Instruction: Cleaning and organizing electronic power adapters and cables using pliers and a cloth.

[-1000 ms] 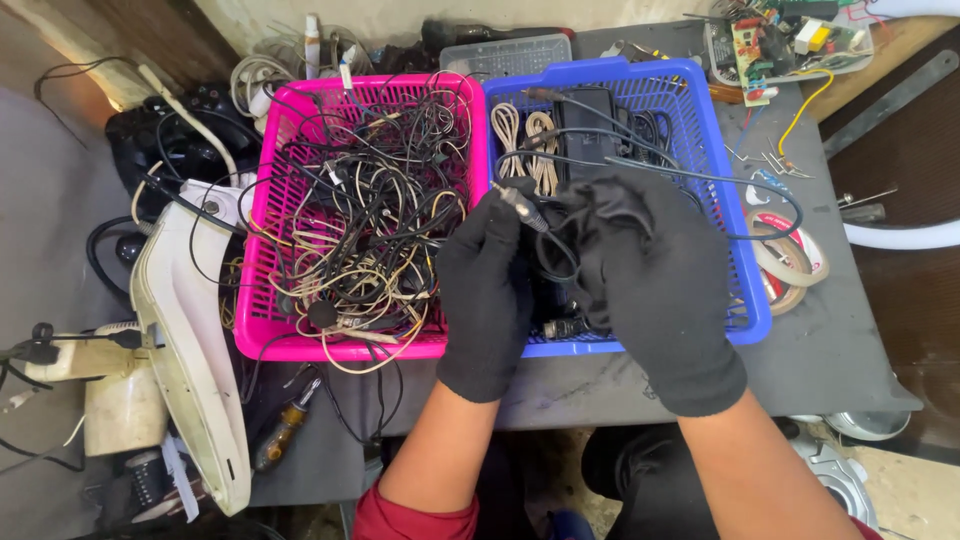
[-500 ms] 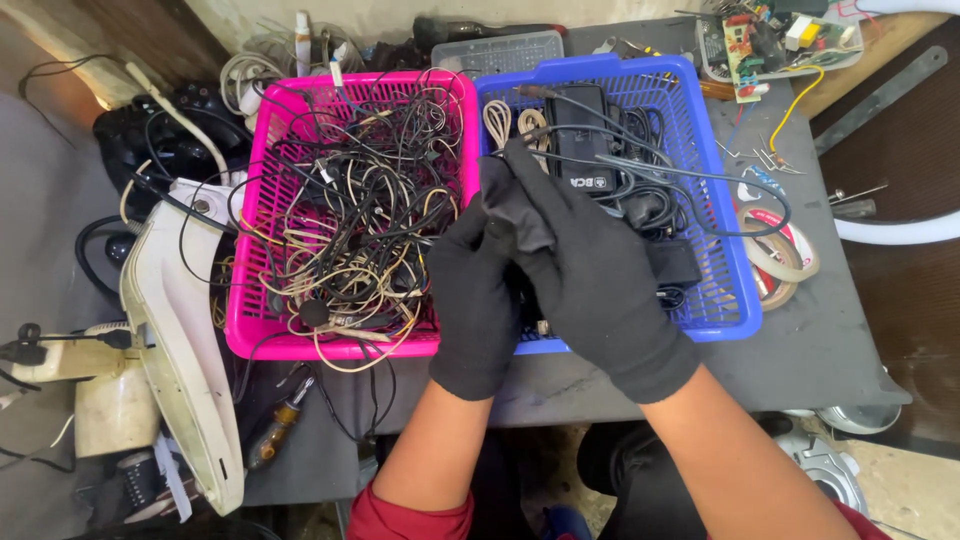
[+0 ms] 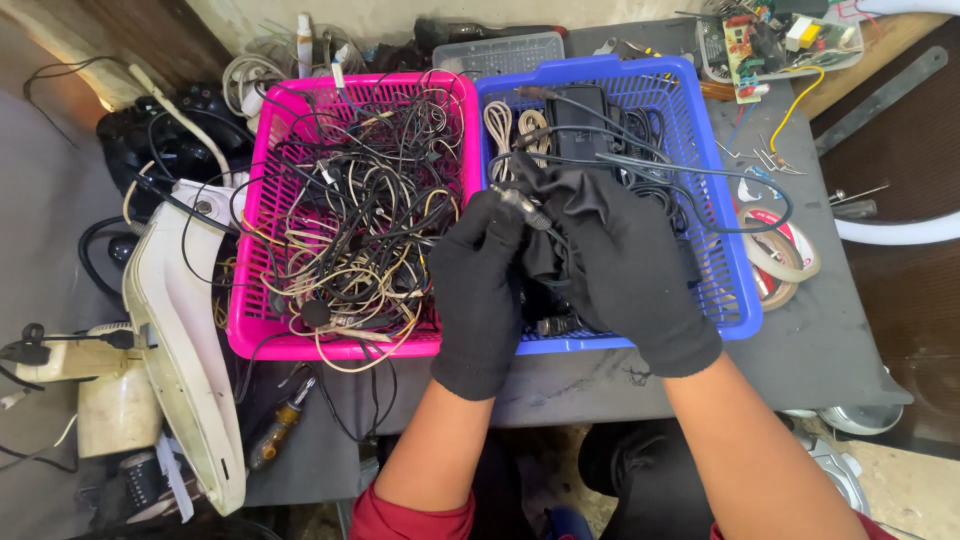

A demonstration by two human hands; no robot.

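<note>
Black knitted gloves are worn on both hands. A metal-tipped cable plug [image 3: 522,206] is pinched by the left hand [image 3: 478,290], its long axis running from upper left to lower right; a bunch of black cable [image 3: 560,215] is gripped by the right hand [image 3: 630,270]. Both are held over the blue plastic lattice basket [image 3: 722,250], beside the pink basket [image 3: 250,330] of tangled wires on the grey worktop [image 3: 820,350].
</note>
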